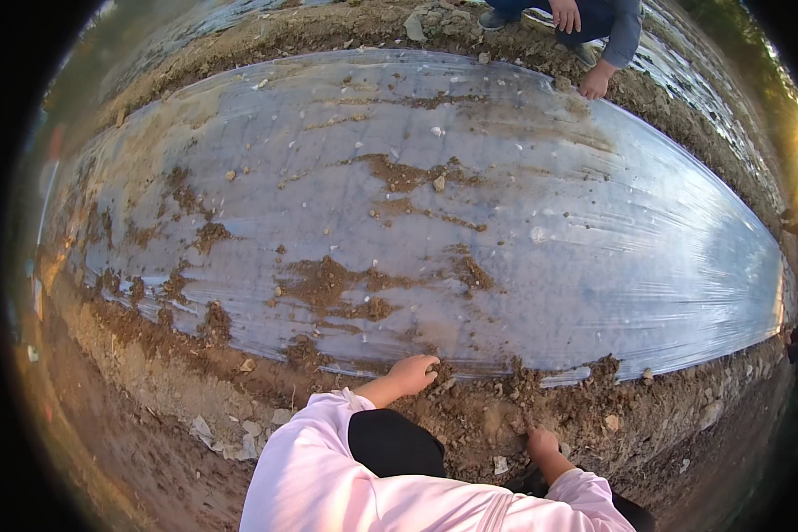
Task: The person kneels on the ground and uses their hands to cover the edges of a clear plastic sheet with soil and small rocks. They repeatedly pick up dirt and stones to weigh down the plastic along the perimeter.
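A wide sheet of clear plastic film [519, 253] lies over a raised soil bed, with clods and loose soil scattered on it. My left hand [413, 374] is at the film's near edge, its fingers curled beside small clods of soil; whether it grips any is hidden. To the right and nearer to me, my right hand [542, 442] reaches down to the loose soil bank [479, 419] just outside the film. Its fingertips are at the soil, and I cannot tell whether they hold some. Soil covers parts of the film's near edge between and beside my hands.
Across the bed another person crouches, one hand [595, 81] at the film's far edge. More film-covered ground [698, 73] lies beyond. Stones and a pale scrap [500, 464] lie on the near bank. Low sun glares at the far right.
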The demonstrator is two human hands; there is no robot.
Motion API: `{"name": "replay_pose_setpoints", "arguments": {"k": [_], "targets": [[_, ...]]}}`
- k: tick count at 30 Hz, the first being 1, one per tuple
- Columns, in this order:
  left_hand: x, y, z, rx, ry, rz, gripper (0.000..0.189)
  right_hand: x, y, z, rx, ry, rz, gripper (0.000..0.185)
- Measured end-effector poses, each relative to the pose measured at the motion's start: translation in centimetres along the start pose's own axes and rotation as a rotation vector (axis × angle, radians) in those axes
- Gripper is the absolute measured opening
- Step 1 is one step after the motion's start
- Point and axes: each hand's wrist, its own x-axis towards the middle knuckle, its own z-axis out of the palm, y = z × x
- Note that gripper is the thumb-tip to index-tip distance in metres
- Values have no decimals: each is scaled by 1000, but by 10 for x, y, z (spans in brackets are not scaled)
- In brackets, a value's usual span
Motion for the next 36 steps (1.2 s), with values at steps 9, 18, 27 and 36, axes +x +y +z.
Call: {"name": "replay_pose_setpoints", "arguments": {"k": [9,18,27,36], "targets": [[16,42,52,-1391,-612,-190,40,26,-131,-114,737,153,-304,37],[33,-7,17,-1694,-129,-267,19,14,-132,-135,604,194,-339,39],[108,7,-153,-1659,197,10,23,-16,-94,-67,438,-12,-227,35],[160,64,-335,-1370,586,179,80,-26,-89,-65,508,33,-188,29]]}}
